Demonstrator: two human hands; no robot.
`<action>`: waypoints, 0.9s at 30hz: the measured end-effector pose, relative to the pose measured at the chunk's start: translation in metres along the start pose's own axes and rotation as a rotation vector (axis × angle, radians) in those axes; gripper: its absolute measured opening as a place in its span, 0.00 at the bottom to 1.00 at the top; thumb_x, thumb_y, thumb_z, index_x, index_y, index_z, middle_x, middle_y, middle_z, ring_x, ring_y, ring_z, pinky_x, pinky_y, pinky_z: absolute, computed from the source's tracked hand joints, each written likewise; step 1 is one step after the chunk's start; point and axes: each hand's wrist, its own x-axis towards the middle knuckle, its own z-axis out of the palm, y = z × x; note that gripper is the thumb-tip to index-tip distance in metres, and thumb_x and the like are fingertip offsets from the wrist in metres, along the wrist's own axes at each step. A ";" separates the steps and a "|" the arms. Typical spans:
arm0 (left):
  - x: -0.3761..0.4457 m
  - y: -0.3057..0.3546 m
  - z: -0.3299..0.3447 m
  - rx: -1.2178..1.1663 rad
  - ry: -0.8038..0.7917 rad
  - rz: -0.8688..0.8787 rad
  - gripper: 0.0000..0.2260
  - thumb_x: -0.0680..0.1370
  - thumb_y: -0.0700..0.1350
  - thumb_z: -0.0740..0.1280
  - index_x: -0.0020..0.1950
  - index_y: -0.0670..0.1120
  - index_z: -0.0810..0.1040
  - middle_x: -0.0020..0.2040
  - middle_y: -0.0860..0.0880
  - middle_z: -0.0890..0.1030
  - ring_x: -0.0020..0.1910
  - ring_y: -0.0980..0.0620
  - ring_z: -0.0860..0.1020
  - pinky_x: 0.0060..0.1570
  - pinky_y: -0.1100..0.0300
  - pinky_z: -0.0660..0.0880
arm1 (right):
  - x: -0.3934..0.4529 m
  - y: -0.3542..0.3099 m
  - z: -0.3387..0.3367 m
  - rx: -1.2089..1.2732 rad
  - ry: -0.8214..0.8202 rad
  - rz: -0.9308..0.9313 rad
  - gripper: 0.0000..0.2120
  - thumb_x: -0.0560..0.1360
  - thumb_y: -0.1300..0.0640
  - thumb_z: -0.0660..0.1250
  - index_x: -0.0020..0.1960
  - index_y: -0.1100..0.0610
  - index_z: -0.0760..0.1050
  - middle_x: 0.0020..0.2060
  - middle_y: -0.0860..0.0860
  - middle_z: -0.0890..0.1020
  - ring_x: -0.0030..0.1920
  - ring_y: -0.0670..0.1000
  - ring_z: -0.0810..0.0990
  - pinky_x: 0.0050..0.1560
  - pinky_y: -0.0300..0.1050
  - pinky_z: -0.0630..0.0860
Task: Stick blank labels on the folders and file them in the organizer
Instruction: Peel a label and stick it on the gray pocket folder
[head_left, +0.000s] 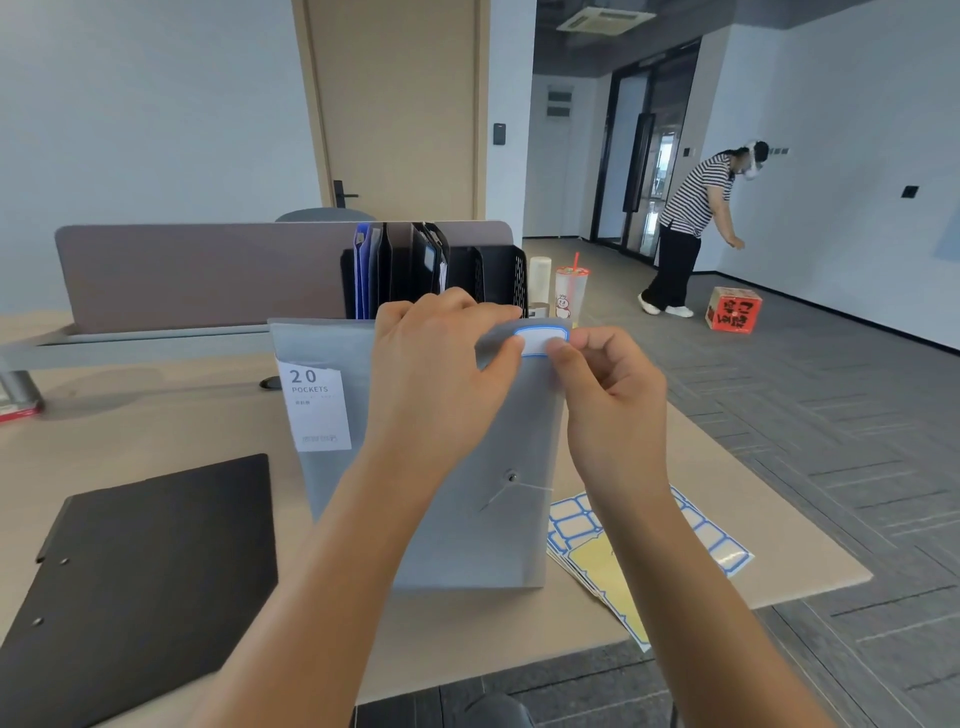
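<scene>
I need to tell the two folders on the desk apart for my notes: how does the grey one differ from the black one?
The grey folder is pale and translucent; the black folder is dark and opaque. The grey one carries a "20 POCKETS" insert and a blue-bordered label that the left hand and right hand touch at its far corner; the black one shows no label and lies untouched. Both lie flat on the desk.
</scene>
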 end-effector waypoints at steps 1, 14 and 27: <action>0.000 0.000 0.000 -0.003 -0.001 -0.002 0.12 0.76 0.51 0.69 0.56 0.54 0.86 0.42 0.54 0.82 0.44 0.50 0.79 0.54 0.47 0.73 | 0.000 0.000 0.000 -0.003 0.000 0.002 0.07 0.82 0.60 0.71 0.45 0.54 0.80 0.37 0.50 0.82 0.38 0.48 0.74 0.43 0.44 0.72; 0.000 -0.001 0.000 -0.027 0.009 -0.008 0.09 0.76 0.48 0.70 0.53 0.54 0.86 0.41 0.54 0.82 0.42 0.51 0.79 0.53 0.46 0.73 | -0.003 -0.003 0.001 -0.015 0.023 0.013 0.07 0.81 0.59 0.72 0.44 0.54 0.80 0.36 0.51 0.80 0.37 0.48 0.73 0.42 0.45 0.72; 0.001 0.002 -0.001 -0.070 -0.021 -0.020 0.06 0.75 0.47 0.69 0.49 0.54 0.85 0.39 0.55 0.82 0.42 0.52 0.80 0.52 0.43 0.75 | -0.003 -0.004 0.003 -0.050 0.096 0.009 0.07 0.80 0.59 0.73 0.43 0.52 0.82 0.35 0.48 0.84 0.36 0.47 0.77 0.43 0.46 0.76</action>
